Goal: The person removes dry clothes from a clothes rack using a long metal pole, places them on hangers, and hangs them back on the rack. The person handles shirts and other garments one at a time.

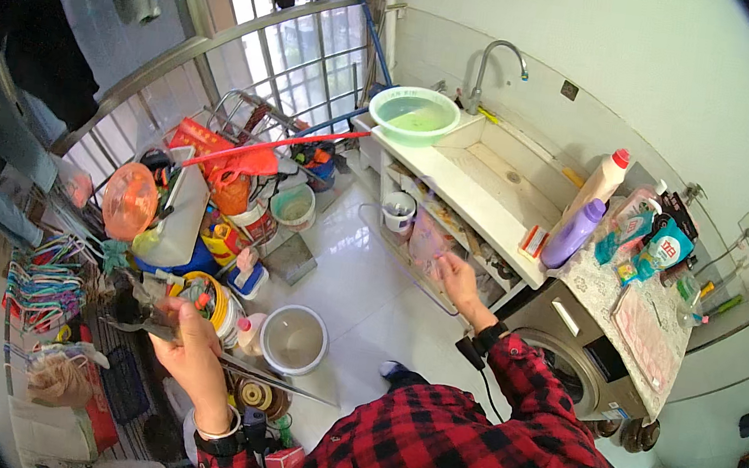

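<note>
My left hand (189,344) pinches a bunched, dark, thin cloth item (140,307), maybe a sock, at the lower left. My right hand (459,283) grips a thin purple clothes hanger (405,266) by one end. The hanger is blurred and stretches out over the floor and the front of the sink cabinet. Many coloured hangers (49,285) hang on a rail to the left of my left hand. Below and to the right of that hand, an open grey-white bucket (295,340) stands on the floor.
A green basin (414,116) holding water sits beside the sink (494,171). Detergent bottles (574,234) crowd the sink's end and the washing machine (584,358). Buckets, bags and an orange basin (131,202) clutter the left, where a red pole (280,147) slants across. Clothes hang along the window side.
</note>
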Motion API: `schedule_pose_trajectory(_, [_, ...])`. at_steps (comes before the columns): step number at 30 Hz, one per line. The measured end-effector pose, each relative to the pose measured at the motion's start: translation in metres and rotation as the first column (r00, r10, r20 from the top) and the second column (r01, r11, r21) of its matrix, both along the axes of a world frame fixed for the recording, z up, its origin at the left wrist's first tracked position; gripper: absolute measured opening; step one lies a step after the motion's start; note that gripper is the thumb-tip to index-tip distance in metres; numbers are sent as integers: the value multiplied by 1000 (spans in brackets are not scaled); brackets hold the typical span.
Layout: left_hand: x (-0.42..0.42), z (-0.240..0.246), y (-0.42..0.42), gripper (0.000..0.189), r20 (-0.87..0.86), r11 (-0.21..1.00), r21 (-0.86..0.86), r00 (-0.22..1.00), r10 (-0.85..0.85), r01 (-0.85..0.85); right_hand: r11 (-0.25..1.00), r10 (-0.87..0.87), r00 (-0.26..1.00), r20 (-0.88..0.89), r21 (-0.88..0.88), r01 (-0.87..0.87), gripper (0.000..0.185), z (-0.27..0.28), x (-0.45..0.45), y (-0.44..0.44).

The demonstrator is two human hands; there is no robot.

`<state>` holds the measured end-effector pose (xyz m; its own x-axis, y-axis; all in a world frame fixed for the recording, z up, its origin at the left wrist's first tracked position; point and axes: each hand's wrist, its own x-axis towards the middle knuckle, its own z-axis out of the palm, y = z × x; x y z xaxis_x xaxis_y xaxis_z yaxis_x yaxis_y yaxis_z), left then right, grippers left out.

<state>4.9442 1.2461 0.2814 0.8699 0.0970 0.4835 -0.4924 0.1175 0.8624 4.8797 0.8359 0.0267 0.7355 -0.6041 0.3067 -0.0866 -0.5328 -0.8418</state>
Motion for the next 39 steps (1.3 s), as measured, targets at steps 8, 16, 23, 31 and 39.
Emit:
schedule_pose_trajectory(8, [8, -1, -76, 12, -33, 991, 62, 992, 124, -122, 728, -225, 974, -38, 658, 194, 25, -64, 57, -190])
schedule_pose_trajectory(16, [55, -13, -181, 14, -35, 943, 205, 961, 273, -261, 895, -242, 950, -197, 332, 297, 25, -150, 149, -316])
schedule_pose_trajectory(23, [75, -56, -236, 13, -223, 945, 288, 949, 222, -153, 969, -245, 952, -182, -7, 248, 24, -136, 140, -344])
schedule_pose_trajectory(31, [70, -82, -261, 10, -307, 929, 361, 951, 35, 82, 993, -54, 985, -161, 92, 70, 24, -22, 149, -344])
schedule_pose_trajectory(39, [85, -38, -312, 13, -280, 977, 185, 959, -51, 106, 983, -130, 989, -65, 125, 137, 26, -54, 371, -424])
